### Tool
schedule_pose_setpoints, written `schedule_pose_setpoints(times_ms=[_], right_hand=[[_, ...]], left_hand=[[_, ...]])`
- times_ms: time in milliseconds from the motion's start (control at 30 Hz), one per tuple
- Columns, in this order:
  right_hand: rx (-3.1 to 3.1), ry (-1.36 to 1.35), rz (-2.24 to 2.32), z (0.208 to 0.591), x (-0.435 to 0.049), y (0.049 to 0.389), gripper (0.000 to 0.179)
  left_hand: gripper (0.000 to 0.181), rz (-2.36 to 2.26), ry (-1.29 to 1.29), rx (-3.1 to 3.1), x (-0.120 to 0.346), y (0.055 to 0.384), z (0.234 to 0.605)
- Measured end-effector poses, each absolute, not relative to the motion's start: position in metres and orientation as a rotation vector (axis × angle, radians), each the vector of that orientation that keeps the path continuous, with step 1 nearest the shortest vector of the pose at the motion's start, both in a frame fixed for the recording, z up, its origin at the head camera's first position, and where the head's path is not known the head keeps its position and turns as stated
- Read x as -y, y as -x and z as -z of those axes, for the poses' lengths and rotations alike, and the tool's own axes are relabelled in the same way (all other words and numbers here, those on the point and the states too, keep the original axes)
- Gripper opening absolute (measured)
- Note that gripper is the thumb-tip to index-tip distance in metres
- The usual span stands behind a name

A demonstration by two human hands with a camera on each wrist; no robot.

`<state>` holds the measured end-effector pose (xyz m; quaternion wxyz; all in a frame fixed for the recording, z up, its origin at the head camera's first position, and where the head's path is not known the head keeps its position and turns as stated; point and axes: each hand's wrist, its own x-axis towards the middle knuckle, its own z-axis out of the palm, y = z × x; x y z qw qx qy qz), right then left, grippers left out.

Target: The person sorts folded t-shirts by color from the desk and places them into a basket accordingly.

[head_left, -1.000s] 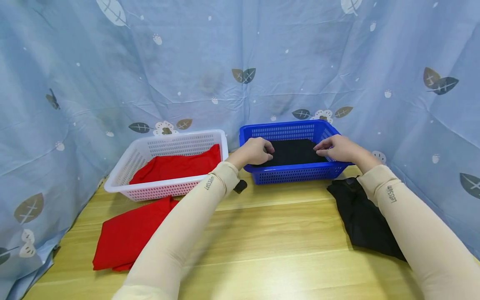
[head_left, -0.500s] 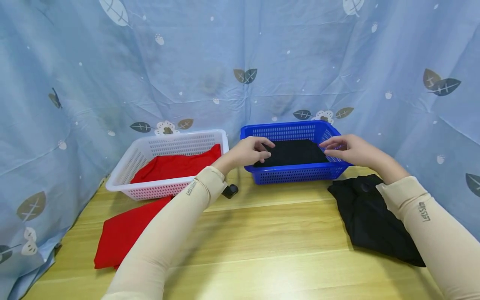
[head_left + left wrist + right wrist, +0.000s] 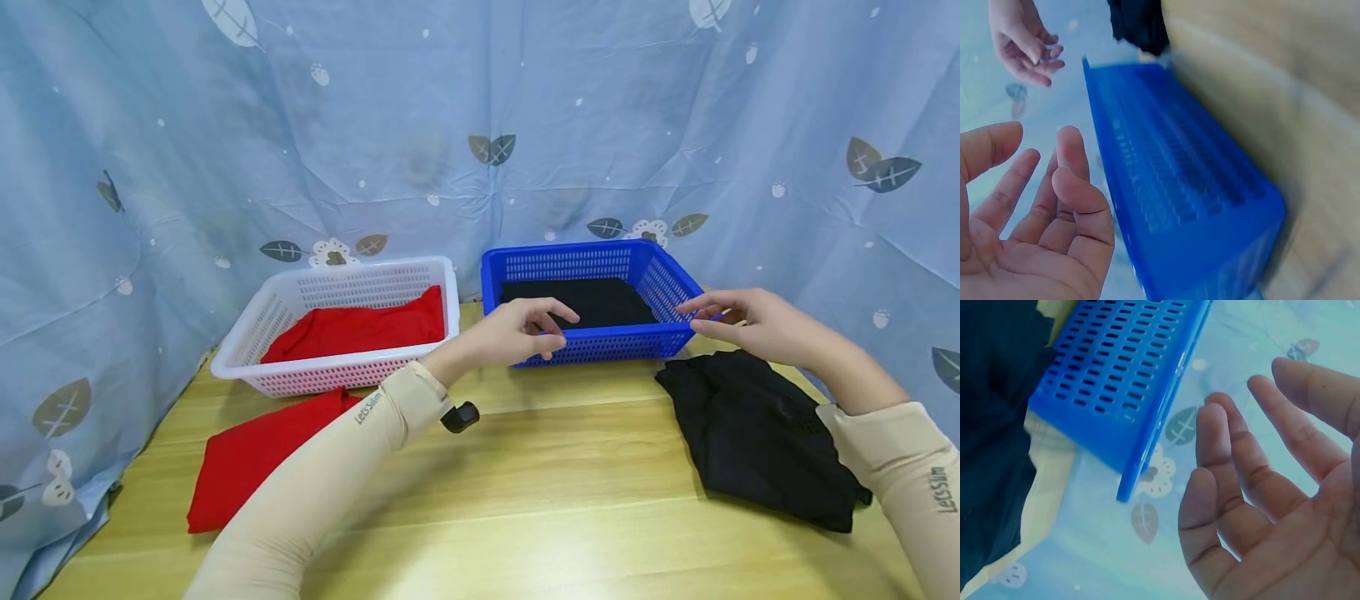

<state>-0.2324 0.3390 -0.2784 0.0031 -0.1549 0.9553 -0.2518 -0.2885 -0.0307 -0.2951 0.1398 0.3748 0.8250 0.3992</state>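
A blue perforated basket (image 3: 600,345) stands at the back of the table with a folded black cloth (image 3: 592,302) lying flat inside. My left hand (image 3: 517,332) hovers in front of the basket's near left side, fingers relaxed and holding nothing. Off the basket's right end is my right hand (image 3: 765,327), loosely bent and bare, above a second black cloth (image 3: 750,442) on the table. Both palms look bare in the wrist views, where the left hand (image 3: 1035,219) and right hand (image 3: 1279,487) are apart from the basket.
A white perforated basket (image 3: 322,372) with a red cloth (image 3: 360,329) in it stands at the back left. Another red cloth (image 3: 255,454), folded, lies in front of it on the wooden table (image 3: 525,500). A blue leaf-patterned curtain (image 3: 420,125) hangs behind.
Both hands have drawn back from the black cloth inside the blue basket. The left came toward me, the right moved to the right, uncovering more of the black cloth on the table.
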Motion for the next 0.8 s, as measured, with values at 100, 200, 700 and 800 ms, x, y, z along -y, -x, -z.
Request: schedule_pose_setpoints(times_ms=[100, 200, 700, 800], right_hand=[[-2.987, 0.470, 0.774, 0.281, -0.347, 0.224, 0.039], [-2.969, 0.469, 0.759, 0.286, -0.357, 0.217, 0.039], [-2.771, 0.384, 0.706, 0.317, -0.413, 0.205, 0.063], [-2.706, 0.382, 0.753, 0.325, -0.421, 0.206, 0.071]], left_hand=[[0.038, -1.112, -1.131, -2.352, 0.026, 0.277, 0.301], [0.038, -1.090, -1.160, -2.281, 0.020, 0.267, 0.309], [0.049, -0.914, -1.163, -2.113, -0.016, 0.228, 0.352], [0.049, -0.887, -1.157, -2.123, -0.021, 0.225, 0.357]])
